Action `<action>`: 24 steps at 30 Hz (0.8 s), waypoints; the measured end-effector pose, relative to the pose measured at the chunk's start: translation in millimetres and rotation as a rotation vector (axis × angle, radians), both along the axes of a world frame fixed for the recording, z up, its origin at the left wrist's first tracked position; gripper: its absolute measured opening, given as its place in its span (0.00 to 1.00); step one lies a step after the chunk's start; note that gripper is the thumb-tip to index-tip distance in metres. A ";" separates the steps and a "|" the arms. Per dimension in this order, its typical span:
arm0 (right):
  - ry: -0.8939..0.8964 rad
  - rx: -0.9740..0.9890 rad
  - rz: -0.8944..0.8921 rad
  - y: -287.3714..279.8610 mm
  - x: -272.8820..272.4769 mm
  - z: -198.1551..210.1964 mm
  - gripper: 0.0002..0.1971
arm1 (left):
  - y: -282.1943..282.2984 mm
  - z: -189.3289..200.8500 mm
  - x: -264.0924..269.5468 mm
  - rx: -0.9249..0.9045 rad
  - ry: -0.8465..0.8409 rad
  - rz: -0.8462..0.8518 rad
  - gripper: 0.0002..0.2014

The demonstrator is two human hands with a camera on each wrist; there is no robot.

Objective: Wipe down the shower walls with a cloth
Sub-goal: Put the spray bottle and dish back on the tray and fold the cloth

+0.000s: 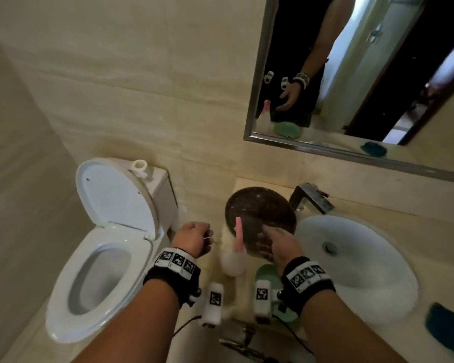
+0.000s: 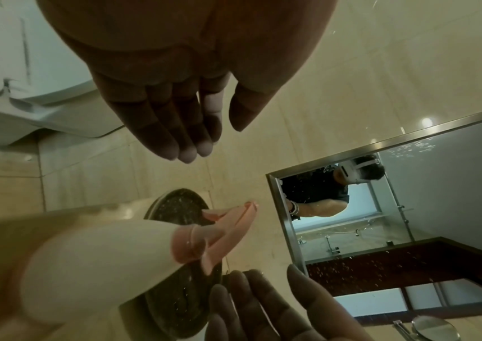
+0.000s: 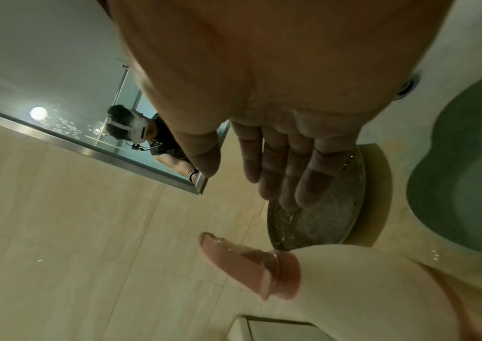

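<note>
A dark teal cloth (image 1: 446,334) lies on the counter at the far right, away from both hands. A white spray bottle (image 1: 232,260) with a pink nozzle (image 2: 219,230) stands on the counter between my hands. My left hand (image 1: 194,238) hangs left of the bottle with its fingers (image 2: 175,138) loosely curled and holding nothing. My right hand (image 1: 270,239) reaches with straight fingers (image 3: 289,175) over the front rim of a dark speckled round dish (image 1: 260,216). I cannot tell whether it touches the dish.
A green soap dish (image 1: 264,275) sits under my right wrist. A white sink (image 1: 357,279) with a chrome faucet (image 1: 311,199) is to the right. To the left stands a toilet (image 1: 102,258) with its lid raised. A mirror (image 1: 364,74) hangs on the beige tiled wall (image 1: 142,87).
</note>
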State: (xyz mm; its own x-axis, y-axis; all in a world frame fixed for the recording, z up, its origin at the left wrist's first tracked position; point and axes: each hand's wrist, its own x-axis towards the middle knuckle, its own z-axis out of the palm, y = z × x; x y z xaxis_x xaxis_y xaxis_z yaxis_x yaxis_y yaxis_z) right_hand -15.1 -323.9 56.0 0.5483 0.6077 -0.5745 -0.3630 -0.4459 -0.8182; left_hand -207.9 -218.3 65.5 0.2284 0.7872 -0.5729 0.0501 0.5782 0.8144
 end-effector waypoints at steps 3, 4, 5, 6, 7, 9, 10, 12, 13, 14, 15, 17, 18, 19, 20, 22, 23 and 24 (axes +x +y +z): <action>-0.009 -0.026 -0.031 1.3 -4.4 -7.8 0.10 | 5.2 -14.1 1.1 -0.063 -0.009 -0.054 0.11; -0.016 -0.036 -0.046 2.0 -3.8 -13.2 0.10 | 6.6 -19.4 1.4 -0.065 -0.005 -0.075 0.12; -0.021 -0.044 -0.054 2.3 -3.0 -17.6 0.09 | 7.8 -24.5 2.2 -0.064 0.006 -0.093 0.11; -0.023 -0.051 -0.062 3.1 -2.7 -20.9 0.08 | 9.1 -30.9 2.7 -0.059 0.027 -0.109 0.09; -0.028 -0.067 -0.060 3.9 -1.9 -23.6 0.06 | 10.0 -40.0 4.4 -0.063 0.045 -0.122 0.06; -0.047 -0.101 -0.041 3.1 -1.8 -28.7 0.06 | 7.1 -49.2 5.8 -0.077 0.089 -0.150 0.07; -0.055 -0.116 -0.028 2.6 -1.4 -33.5 0.08 | 6.3 -54.6 7.5 -0.078 0.105 -0.174 0.12; -0.054 -0.125 0.002 2.7 -1.2 -42.9 0.13 | 6.3 -64.2 11.8 -0.055 0.142 -0.236 0.19; -0.056 -0.128 0.027 1.9 -2.2 -47.3 0.16 | 4.9 -67.4 13.3 -0.038 0.158 -0.264 0.22; -0.073 -0.142 0.064 0.9 -3.4 -51.3 0.18 | 3.2 -69.5 14.4 -0.026 0.172 -0.287 0.25; -0.097 -0.163 0.109 0.0 -4.6 -53.6 0.20 | 1.3 -71.5 15.7 -0.013 0.180 -0.309 0.27; -0.130 -0.194 0.182 -0.6 -7.0 -60.1 0.25 | -2.2 -74.5 17.4 -0.004 0.187 -0.344 0.31; -0.139 -0.201 0.215 -0.1 -8.0 -62.8 0.27 | -4.1 -75.7 18.4 -0.002 0.188 -0.365 0.32; -0.149 -0.205 0.252 0.2 -9.1 -65.1 0.29 | -5.9 -77.9 19.3 0.003 0.187 -0.389 0.34; -0.161 -0.208 0.289 0.5 -9.5 -68.0 0.32 | -7.5 -80.1 20.2 0.004 0.179 -0.413 0.35; -0.174 -0.216 0.352 1.3 -11.0 -71.4 0.35 | -9.6 -83.3 21.7 0.011 0.164 -0.442 0.37; -0.175 -0.212 0.378 1.9 -11.9 -73.6 0.37 | -10.7 -84.0 22.4 0.022 0.159 -0.448 0.37; -0.177 -0.208 0.399 2.6 -12.8 -76.6 0.38 | -11.7 -85.0 22.9 0.036 0.157 -0.451 0.38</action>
